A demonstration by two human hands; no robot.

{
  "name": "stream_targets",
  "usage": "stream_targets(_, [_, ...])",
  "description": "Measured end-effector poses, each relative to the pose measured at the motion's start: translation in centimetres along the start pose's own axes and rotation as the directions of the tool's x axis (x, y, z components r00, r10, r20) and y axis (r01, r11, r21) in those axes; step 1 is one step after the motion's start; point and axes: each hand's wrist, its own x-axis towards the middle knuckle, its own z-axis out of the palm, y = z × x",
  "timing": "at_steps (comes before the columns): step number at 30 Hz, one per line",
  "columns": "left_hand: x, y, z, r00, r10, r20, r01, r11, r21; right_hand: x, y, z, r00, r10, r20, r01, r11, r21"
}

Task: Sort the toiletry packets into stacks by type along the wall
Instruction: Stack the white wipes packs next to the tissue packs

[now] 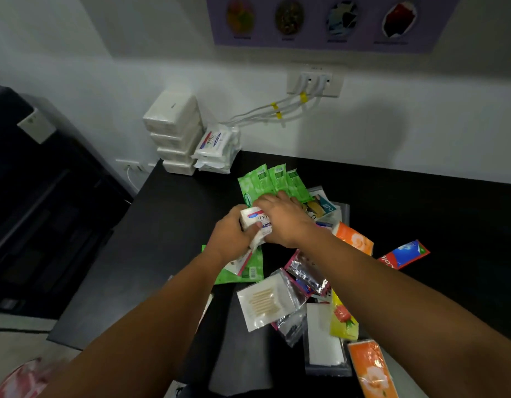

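Where the desk (168, 225) meets the wall at the left, two stacks stand side by side: a tall one of plain white packets (174, 130) and, touching its right flank, a lower one of white wipes packets (215, 147) with a red-and-blue label. Right of these and nearer the viewer, the left hand (234, 237) grips a packet of the same label, the held packet (255, 221), with its thumb across the printed face and its fingers curled under the left end. The packet's long axis runs roughly left to right, tilted a little, much as the top packet of the wipes stack lies.

Immediately right, the right hand (286, 222) lies palm down over the packet's right end, its fingers reaching onto the fanned green sachets (270, 182). Whether they pinch anything cannot be told.

Further right and toward the viewer, the unsorted heap spreads over the desk: a cotton-swab bag (265, 304), a yellow sachet (342, 320), an orange sachet (353, 238) and a red-and-blue sachet (406, 254).

Governing relation — the matching stack lies up and to the left of the held packet, against the wall. The left hand is the nearer, so the placement probably falls to it — a carry away from the viewer with little turning needed.
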Motion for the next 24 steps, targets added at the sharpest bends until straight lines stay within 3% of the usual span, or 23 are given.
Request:
stream_targets(5, [2.8,-0.5,-5.0,0.999,0.015,-0.046,-0.025,0.974,-0.226,2.6,-2.1,-0.7,0.966,-0.001,-0.257,0.017,0.998,0.060])
stream_targets(7, [4.1,-0.7,-6.9,0.997,0.004,-0.073,-0.025,0.954,-0.299,3.9,-2.8,-0.7,0.937,0.097,-0.337,-0.071,0.994,0.087])
stream_targets(9, [5.3,-0.5,-8.5,0.993,-0.029,-0.114,-0.021,0.909,-0.417,5.5,-3.7,-0.8,0.886,0.308,-0.346,-0.265,0.950,0.165])
stream_targets(11, [6.6,-0.2,-9.7,0.987,-0.077,-0.142,-0.020,0.812,-0.583,7.5,-4.4,-0.2,0.802,0.521,-0.292,-0.373,0.818,0.438])
stream_targets(13, [8.1,0.1,-10.8,0.979,-0.110,-0.172,-0.036,0.739,-0.673,9.3,-5.8,-0.4,0.762,0.631,-0.145,-0.299,0.542,0.785])
stream_targets(15, [9.8,0.3,-11.5,0.974,-0.142,-0.178,-0.031,0.692,-0.721,10.8,-7.4,-1.4,0.754,0.657,-0.024,-0.193,0.257,0.947])
stream_targets(16, [10.7,0.3,-11.8,0.974,-0.155,-0.168,-0.021,0.671,-0.742,11.6,-8.0,-1.9,0.759,0.651,-0.003,-0.148,0.178,0.973])
stream_targets(17, [11.6,0.2,-11.9,0.974,-0.162,-0.156,-0.013,0.649,-0.760,12.4,-8.4,-2.4,0.764,0.645,-0.022,-0.116,0.170,0.979])
stream_targets(20, [13.8,-0.1,-12.0,0.977,-0.147,-0.155,-0.024,0.646,-0.763,15.2,-8.8,-3.1,0.755,0.642,-0.136,-0.061,0.274,0.960])
stream_targets(24, [15.8,-1.2,-11.8,0.982,-0.101,-0.162,-0.045,0.703,-0.710,18.5,-8.0,-2.2,0.670,0.724,-0.164,-0.171,0.366,0.915])
